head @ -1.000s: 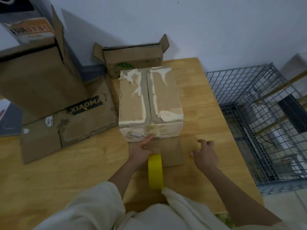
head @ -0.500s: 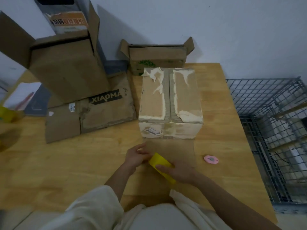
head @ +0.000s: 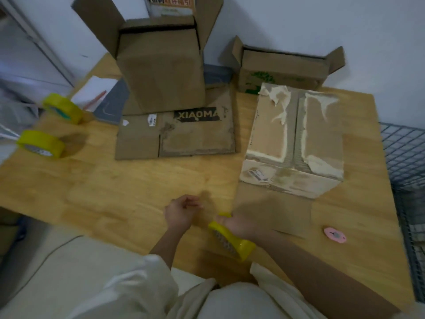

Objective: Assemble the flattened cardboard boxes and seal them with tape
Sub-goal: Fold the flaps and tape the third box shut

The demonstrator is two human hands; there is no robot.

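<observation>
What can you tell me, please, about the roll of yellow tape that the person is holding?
The roll of yellow tape is a ring with a glossy yellow outer band and a grey, patterned side face. It stands tilted on edge above the near part of the wooden table; whether it touches the wood is unclear. The right hand grips its upper part. The left hand, fingers loosely curled, is apart from it.

I work in what looks like a plain room at home used as a makeshift packing corner. My right hand grips a yellow roll of tape over a light wooden tabletop pushed against a bare white wall. Ahead of my grip sit worn, reused brown cardboard boxes with torn paper tape; far to its left lie two more yellow tape rolls. Right of it stands a grey wire-mesh cage.
</observation>
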